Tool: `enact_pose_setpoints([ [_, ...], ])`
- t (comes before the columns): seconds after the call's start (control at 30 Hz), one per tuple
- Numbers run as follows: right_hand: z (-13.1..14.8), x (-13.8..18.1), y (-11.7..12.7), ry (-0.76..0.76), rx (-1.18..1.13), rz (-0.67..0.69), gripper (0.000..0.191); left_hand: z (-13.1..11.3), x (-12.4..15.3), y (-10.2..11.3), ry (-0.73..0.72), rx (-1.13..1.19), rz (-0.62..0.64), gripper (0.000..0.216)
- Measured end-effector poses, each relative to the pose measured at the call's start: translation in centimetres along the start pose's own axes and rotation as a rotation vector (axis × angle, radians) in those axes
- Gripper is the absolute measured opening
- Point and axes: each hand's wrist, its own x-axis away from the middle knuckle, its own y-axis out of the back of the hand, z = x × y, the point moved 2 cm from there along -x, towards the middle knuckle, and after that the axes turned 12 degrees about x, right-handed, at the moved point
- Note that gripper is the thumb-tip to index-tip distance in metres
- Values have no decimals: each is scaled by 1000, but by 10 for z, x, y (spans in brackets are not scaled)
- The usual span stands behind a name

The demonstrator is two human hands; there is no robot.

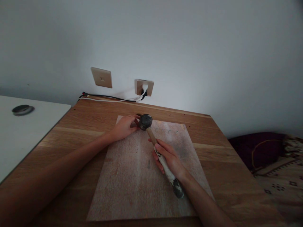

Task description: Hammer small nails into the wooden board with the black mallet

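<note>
The left hand (124,127) and right hand (169,159) are bare; the slim left forearm (71,157) and right forearm (205,205) are unclothed down to the picture's edge.

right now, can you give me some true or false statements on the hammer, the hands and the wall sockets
1. The right hand grips the hammer by its handle. True.
2. The left hand holds the handle too. False: it rests at the far edge of the wooden board, beside the hammer head.
3. A loose nail lies on the board near the right hand. True.
4. Both wall plates hold plugs. False: only the right socket holds a white plug; the left plate has none.
</note>
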Motion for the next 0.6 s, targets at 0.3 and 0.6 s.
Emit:
enact_pose_setpoints([
  [0.3, 3, 1, 1, 17, 0, -6, 56, 3, 0, -1, 4, 6, -13, 26],
  [0.6, 1, 0, 1, 17, 14, -8, 54, 2, 1, 0, 8, -19, -8, 29],
])
